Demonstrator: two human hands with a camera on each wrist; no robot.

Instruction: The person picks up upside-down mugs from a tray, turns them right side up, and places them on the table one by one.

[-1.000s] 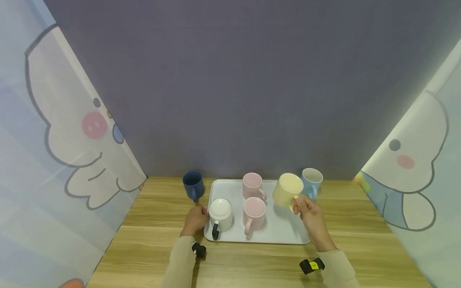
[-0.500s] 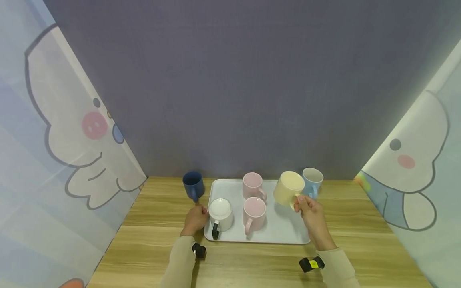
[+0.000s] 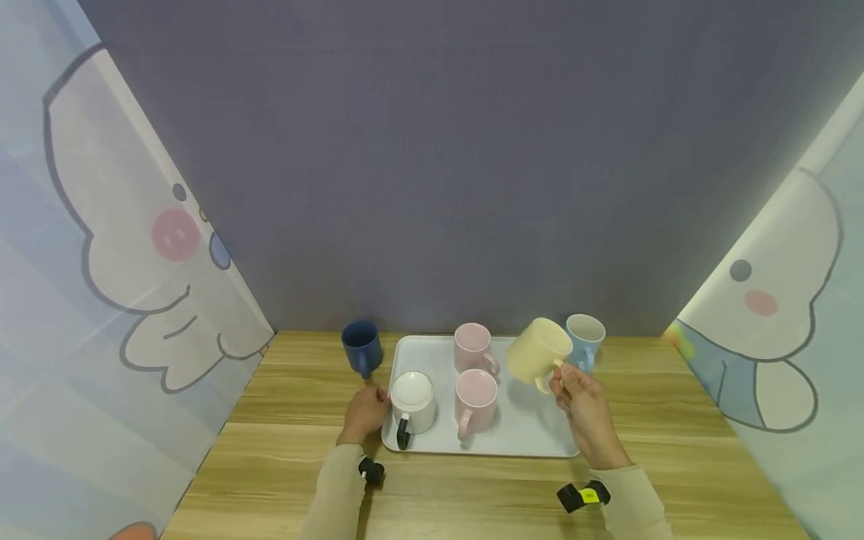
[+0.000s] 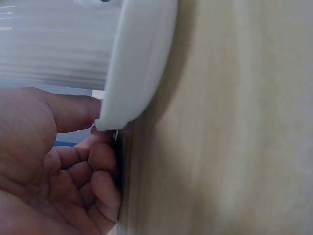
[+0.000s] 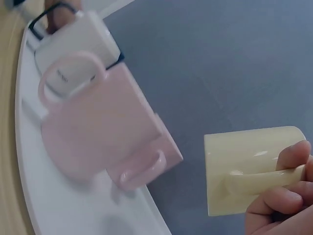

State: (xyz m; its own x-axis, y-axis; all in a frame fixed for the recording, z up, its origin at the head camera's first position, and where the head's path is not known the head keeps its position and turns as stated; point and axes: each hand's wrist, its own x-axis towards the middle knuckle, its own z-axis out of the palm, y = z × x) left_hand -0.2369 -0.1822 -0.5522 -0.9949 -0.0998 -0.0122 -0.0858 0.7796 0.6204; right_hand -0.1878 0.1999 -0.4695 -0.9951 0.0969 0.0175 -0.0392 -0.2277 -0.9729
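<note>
My right hand point(image 3: 586, 405) pinches the handle of a pale yellow mug point(image 3: 535, 352) and holds it tilted, base upward, above the right part of a white tray point(image 3: 529, 431). In the right wrist view the yellow mug point(image 5: 244, 156) is apart from everything but the fingers. At the tray's left edge is my left hand point(image 3: 365, 412). The left wrist view has its thumb point(image 4: 73, 112) on the tray rim point(image 4: 142, 63), with curled fingers beneath. On the tray stand two pink mugs point(image 3: 476, 405), base up, and a white mug point(image 3: 415, 401) with a black handle.
A dark blue mug point(image 3: 362, 346) stands upright on the wooden table point(image 3: 466, 495), left of the tray. Behind the yellow mug, an upright light blue mug point(image 3: 584, 341) stands by the tray's right back corner. A grey wall point(image 3: 432, 187) rises behind the table.
The yellow mug has risen slightly and tipped further, its base turning toward the right and its lower end swinging left. The left hand, tray and other mugs stay in place.
</note>
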